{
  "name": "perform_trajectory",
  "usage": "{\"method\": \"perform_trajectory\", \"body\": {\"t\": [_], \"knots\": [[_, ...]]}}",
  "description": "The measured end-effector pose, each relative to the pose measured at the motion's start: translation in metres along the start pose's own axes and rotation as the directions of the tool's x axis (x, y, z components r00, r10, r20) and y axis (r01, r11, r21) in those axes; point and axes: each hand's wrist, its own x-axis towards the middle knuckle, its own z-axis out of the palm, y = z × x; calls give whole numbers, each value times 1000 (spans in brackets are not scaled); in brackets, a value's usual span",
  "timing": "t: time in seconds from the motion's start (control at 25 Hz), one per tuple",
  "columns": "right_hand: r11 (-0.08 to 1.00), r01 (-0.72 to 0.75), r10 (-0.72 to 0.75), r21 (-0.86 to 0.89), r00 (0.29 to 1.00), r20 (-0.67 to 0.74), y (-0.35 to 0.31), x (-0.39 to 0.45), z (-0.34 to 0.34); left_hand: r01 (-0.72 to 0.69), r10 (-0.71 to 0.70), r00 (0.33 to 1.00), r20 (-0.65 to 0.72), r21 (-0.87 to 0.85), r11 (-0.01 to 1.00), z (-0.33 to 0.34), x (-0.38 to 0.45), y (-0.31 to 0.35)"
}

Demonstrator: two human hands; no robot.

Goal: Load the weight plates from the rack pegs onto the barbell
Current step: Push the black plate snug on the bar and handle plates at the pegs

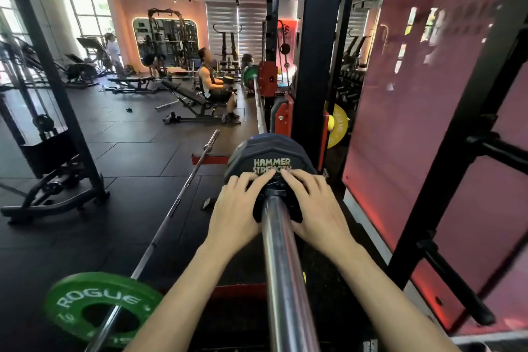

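A dark Hammer Strength weight plate (pixel 268 151) sits on the chrome sleeve of the barbell (pixel 285 280), which runs away from me in the rack. A smaller black plate or collar (pixel 261 208) is on the sleeve in front of it. My left hand (pixel 238 208) and my right hand (pixel 313 203) lie flat on either side of the sleeve, fingers straight, pressing against the plates. At the far end of the bar a green plate (pixel 250 74) is loaded.
A second barbell (pixel 183 188) lies on the floor at left with a green Rogue plate (pixel 100 308). A yellow plate (pixel 338 126) hangs on a rack peg. Black rack uprights (pixel 314 66) and empty pegs (pixel 454 277) stand at right. A person sits on a bench (pixel 211 86).
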Motion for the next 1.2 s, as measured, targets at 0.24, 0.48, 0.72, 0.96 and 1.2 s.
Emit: {"method": "perform_trajectory", "body": {"t": [0.24, 0.48, 0.72, 0.96, 1.2], "knots": [[1000, 11, -10, 6, 990, -143, 2, -1, 13, 39, -37, 999, 32, -44, 998, -3, 3, 4], [1000, -11, 11, 4, 978, -210, -1, -6, 18, -22, 22, 999, 44, 3, 1000, -7, 3, 1], [1000, 25, -27, -10, 971, -237, -10, -6, 15, 8, -7, 1000, 7, -81, 997, -7, -2, -5], [998, 53, -59, -28, 962, -266, -7, -1, 18, 19, -21, 1000, -15, -142, 990, -5, -3, -7], [996, -4, -4, -87, 995, -100, -11, -6, 4, 7, -6, 999, 47, -6, 1000, -14, -8, 3]]}}
